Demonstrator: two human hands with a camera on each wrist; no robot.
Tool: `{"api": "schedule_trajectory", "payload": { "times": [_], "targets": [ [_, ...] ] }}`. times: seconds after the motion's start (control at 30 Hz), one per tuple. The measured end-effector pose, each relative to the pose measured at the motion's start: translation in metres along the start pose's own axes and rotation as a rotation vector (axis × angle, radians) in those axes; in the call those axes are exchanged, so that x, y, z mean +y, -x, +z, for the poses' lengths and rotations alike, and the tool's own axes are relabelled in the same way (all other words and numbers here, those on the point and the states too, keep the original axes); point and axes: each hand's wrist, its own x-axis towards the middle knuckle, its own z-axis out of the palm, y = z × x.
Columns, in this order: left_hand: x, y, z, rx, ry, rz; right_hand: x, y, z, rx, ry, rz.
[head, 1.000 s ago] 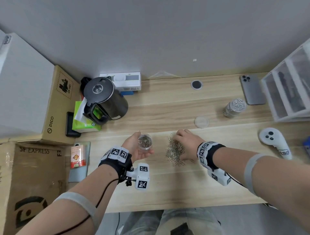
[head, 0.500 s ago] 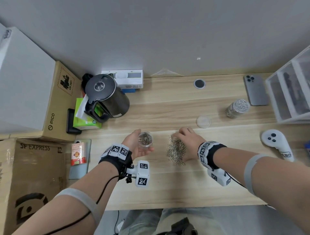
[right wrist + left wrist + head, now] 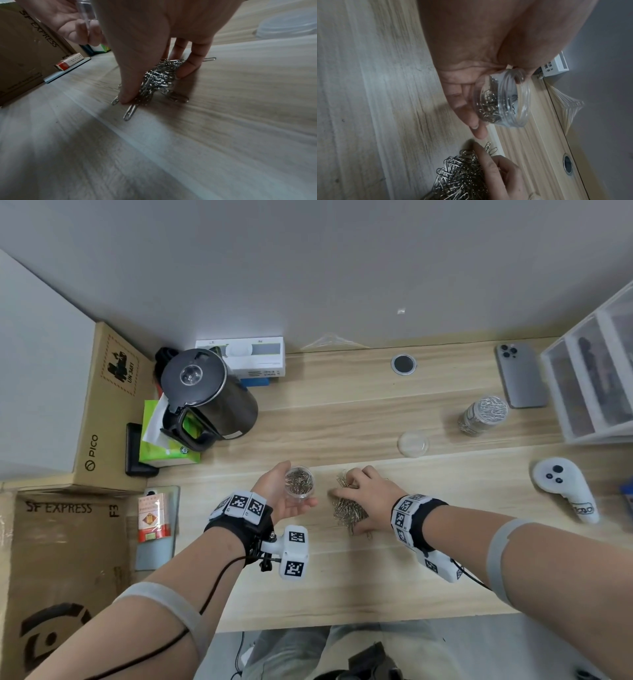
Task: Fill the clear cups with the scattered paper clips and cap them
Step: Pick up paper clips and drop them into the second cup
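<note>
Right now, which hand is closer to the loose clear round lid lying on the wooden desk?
Right. The right hand rests on the paper clip pile just nearer than the clear round lid; the left hand is farther left, holding the cup.

2 clear cups [image 3: 300,485] [image 3: 483,415], 1 lid [image 3: 413,444], 1 clip pile [image 3: 346,510], 2 hands [image 3: 279,495] [image 3: 371,498].

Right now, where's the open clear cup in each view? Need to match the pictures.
Head: open clear cup, centre, held in the left hand, just left of the paper clip pile.
Left wrist: cup right of centre, mouth facing right, partly filled.
Right wrist: only a sliver of its wall, top left, in the left hand's fingers.
Shared landmark: the paper clip pile under the right hand.
</note>
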Motion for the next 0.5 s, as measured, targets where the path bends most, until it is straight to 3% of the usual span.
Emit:
{"api": "schedule_trajectory", "payload": {
  "times": [0.5],
  "targets": [
    [-0.0083,-0.0102,-0.0048,0.016,-0.021,-0.017,-0.0019,-0.0088,-0.0014,0.046,-0.167,-0.061]
  ]
}}
